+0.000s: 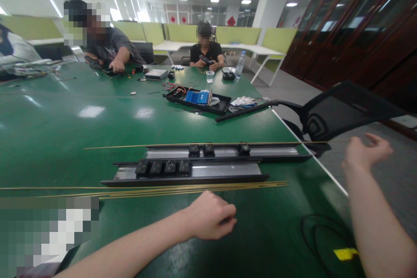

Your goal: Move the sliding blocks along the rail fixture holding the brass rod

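In the head view my left hand [213,216] is over the near part of the green table, its fingers curled in and nothing visible between them. Just beyond it lie several thin brass rods [195,189]. My right hand [368,152] is past the table's right edge with bent fingers, where one long brass rod [114,146] meets it; the contact is partly hidden. This rod runs along the far side of a black-edged metal rail [221,152] bearing three black blocks [209,150]. A nearer rail [228,170] holds several black blocks [169,167] at its left.
A black tray [221,105] with a blue part [197,97] stands farther back, beside gloves [243,103] and a black strip [241,112]. A black chair [345,108] is right of the table. A black cable [314,243] lies near right. Co-workers sit across the table.
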Tool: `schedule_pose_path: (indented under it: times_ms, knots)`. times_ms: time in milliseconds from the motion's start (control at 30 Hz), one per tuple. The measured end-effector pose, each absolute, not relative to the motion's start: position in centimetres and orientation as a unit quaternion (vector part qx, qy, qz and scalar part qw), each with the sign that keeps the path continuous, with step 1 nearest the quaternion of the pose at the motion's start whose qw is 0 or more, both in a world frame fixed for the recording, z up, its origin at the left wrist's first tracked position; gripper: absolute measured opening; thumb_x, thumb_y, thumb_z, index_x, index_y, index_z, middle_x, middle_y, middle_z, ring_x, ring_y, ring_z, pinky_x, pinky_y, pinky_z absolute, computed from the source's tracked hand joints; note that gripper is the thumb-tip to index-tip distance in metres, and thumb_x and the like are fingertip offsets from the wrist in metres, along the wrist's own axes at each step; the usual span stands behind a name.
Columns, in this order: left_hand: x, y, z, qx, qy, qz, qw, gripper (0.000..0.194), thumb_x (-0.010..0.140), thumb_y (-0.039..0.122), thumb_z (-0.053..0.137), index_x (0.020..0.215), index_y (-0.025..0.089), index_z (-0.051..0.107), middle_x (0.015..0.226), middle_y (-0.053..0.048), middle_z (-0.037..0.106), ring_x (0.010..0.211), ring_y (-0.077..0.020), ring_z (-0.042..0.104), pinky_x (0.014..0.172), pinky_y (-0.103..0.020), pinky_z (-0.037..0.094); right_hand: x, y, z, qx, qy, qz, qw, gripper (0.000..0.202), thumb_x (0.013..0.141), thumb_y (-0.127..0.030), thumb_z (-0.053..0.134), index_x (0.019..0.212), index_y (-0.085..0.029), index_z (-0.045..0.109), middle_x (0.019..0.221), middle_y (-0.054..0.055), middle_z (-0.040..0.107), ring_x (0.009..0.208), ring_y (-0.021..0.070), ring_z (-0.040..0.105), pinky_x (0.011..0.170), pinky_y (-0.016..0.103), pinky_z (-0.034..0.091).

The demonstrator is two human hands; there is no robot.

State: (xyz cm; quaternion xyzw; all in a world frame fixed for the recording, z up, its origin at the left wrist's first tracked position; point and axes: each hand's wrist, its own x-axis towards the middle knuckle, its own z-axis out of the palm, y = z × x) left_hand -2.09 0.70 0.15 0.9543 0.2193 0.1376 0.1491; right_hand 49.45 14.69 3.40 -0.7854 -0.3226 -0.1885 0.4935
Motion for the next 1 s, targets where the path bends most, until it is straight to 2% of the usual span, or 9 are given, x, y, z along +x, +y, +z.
schedule_pose_path:
  times_ms: [67, 133, 200, 267, 333, 533, 667, 800, 1000]
  knots:
    - [-2.1, 0.7, 0.1, 0.953, 0.220, 0.141, 0.150, 0.019, 0.093, 0.027, 0.058, 0.076, 0.021, 0.051, 0.067, 0.001, 0.066, 0.059, -0.0137, 0.061, 0.052, -0.027, 0.029, 48.2, 14.8, 4.4, -0.772, -0.317, -0.187, 0.518, 0.042, 0.077, -0.019, 0.051, 0.119, -0.015, 0.057, 0.127, 0.016, 0.054, 0.124, 0.0299, 0.055, 0.108, 0.053, 0.043]
    - [-2.1, 0.7, 0.0, 0.953, 0.220, 0.144, 0.151, 0.019, 0.093, 0.027, 0.058, 0.076, 0.021, 0.050, 0.067, 0.001, 0.066, 0.059, -0.0138, 0.061, 0.052, -0.028, 0.028, 46.3, 14.7, 5.8, -0.747, -0.360, -0.166, 0.534, 0.031, 0.080, -0.021, 0.054, 0.108, -0.017, 0.066, 0.110, 0.010, 0.066, 0.107, 0.0229, 0.065, 0.098, 0.040, 0.052]
    - [-2.2, 0.7, 0.0, 0.953, 0.221, 0.146, 0.150, 0.020, 0.093, 0.028, 0.058, 0.076, 0.021, 0.049, 0.067, 0.001, 0.065, 0.060, -0.0138, 0.062, 0.052, -0.028, 0.028, 43.9, 14.4, 7.2, -0.681, -0.441, -0.118, 0.572, 0.022, 0.082, -0.024, 0.060, 0.100, -0.016, 0.071, 0.100, 0.009, 0.071, 0.095, 0.0211, 0.068, 0.088, 0.036, 0.054]
    - [-2.2, 0.6, 0.0, 0.952, 0.221, 0.147, 0.150, 0.021, 0.093, 0.028, 0.058, 0.075, 0.021, 0.049, 0.067, 0.002, 0.065, 0.059, -0.0136, 0.061, 0.052, -0.028, 0.028, 41.1, 13.8, 8.6, -0.641, -0.512, -0.066, 0.568, 0.019, 0.085, -0.028, 0.064, 0.097, -0.017, 0.073, 0.098, 0.009, 0.073, 0.084, 0.0185, 0.067, 0.080, 0.034, 0.055]
    - [-2.2, 0.6, 0.1, 0.952, 0.221, 0.148, 0.150, 0.021, 0.093, 0.028, 0.058, 0.076, 0.021, 0.049, 0.067, 0.002, 0.065, 0.059, -0.0134, 0.061, 0.052, -0.029, 0.028, 38.3, 13.1, 9.7, -0.625, -0.575, -0.050, 0.525, 0.019, 0.086, -0.034, 0.067, 0.099, -0.022, 0.074, 0.098, 0.006, 0.074, 0.076, 0.0155, 0.064, 0.073, 0.032, 0.053]
    - [-2.1, 0.7, 0.1, 0.952, 0.220, 0.148, 0.150, 0.021, 0.093, 0.027, 0.058, 0.076, 0.021, 0.048, 0.067, 0.002, 0.065, 0.059, -0.0131, 0.060, 0.052, -0.029, 0.027, 30.8, 12.1, 10.5, -0.531, -0.761, 0.053, 0.368, 0.012, 0.090, -0.041, 0.065, 0.091, -0.034, 0.074, 0.085, -0.003, 0.072, 0.071, 0.0138, 0.059, 0.070, 0.031, 0.049]
    - [-2.1, 0.7, 0.0, 0.952, 0.219, 0.147, 0.152, 0.020, 0.093, 0.028, 0.058, 0.076, 0.021, 0.049, 0.068, 0.003, 0.065, 0.060, -0.0133, 0.061, 0.052, -0.029, 0.027, 28.1, 12.3, 9.3, -0.480, -0.818, 0.086, 0.305, 0.017, 0.091, -0.042, 0.063, 0.090, -0.031, 0.076, 0.085, -0.001, 0.071, 0.064, 0.0137, 0.056, 0.063, 0.032, 0.045]
    - [-2.1, 0.6, 0.1, 0.953, 0.220, 0.145, 0.151, 0.020, 0.093, 0.028, 0.058, 0.077, 0.021, 0.049, 0.068, 0.003, 0.066, 0.060, -0.0133, 0.062, 0.052, -0.030, 0.026, 27.2, 12.6, 7.9, -0.462, -0.847, 0.043, 0.261, 0.022, 0.094, -0.038, 0.059, 0.092, -0.024, 0.076, 0.094, 0.004, 0.073, 0.065, 0.0133, 0.058, 0.062, 0.031, 0.044]
    - [-2.0, 0.7, 0.3, 0.951, 0.223, 0.147, 0.156, 0.020, 0.092, 0.027, 0.058, 0.076, 0.021, 0.049, 0.068, 0.003, 0.065, 0.059, -0.0130, 0.060, 0.052, -0.030, 0.025, 26.7, 12.5, 7.3, -0.474, -0.852, -0.003, 0.224, 0.022, 0.096, -0.034, 0.056, 0.092, -0.023, 0.074, 0.095, 0.003, 0.072, 0.068, 0.0131, 0.060, 0.064, 0.030, 0.043]
